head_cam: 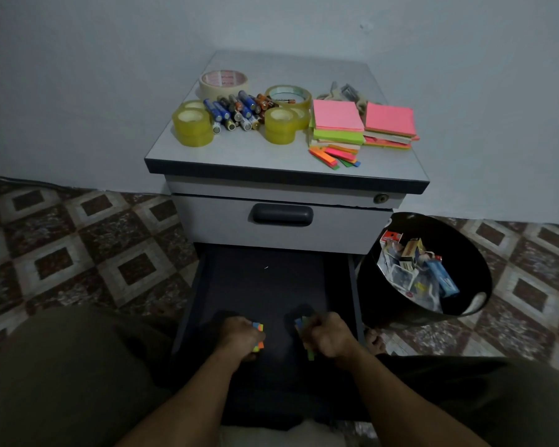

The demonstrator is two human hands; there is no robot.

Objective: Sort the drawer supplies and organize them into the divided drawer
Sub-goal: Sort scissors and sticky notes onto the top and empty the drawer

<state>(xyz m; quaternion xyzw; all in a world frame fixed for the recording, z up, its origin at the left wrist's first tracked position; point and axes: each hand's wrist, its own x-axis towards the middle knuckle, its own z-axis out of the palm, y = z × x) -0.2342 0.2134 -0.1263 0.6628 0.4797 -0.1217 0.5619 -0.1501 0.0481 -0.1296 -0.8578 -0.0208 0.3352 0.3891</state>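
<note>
- Tiled floor (pixel 78 237) and a pale wall surround a small grey cabinet (pixel 239 153). Its bottom drawer (pixel 265 285) is pulled out toward the person.
- Left grip (pixel 242 337) is curled tight around a bundle of coloured tabs (pixel 258 337), low over the near end of the drawer.
- Right grip (pixel 328 338) clutches a second bundle (pixel 305 337) just to the right, the two hands apart.
- Far off on the cabinet top lie tape rolls (pixel 192 125) at left, batteries (pixel 236 112) beside them, and sticky notes (pixel 338 119) at right.
- Right of the drawer stands a black bin (pixel 478 253) with packaging in it.

Colored strips (pixel 258 327) half hidden; bin (pixel 465 253) litter indistinct
</note>
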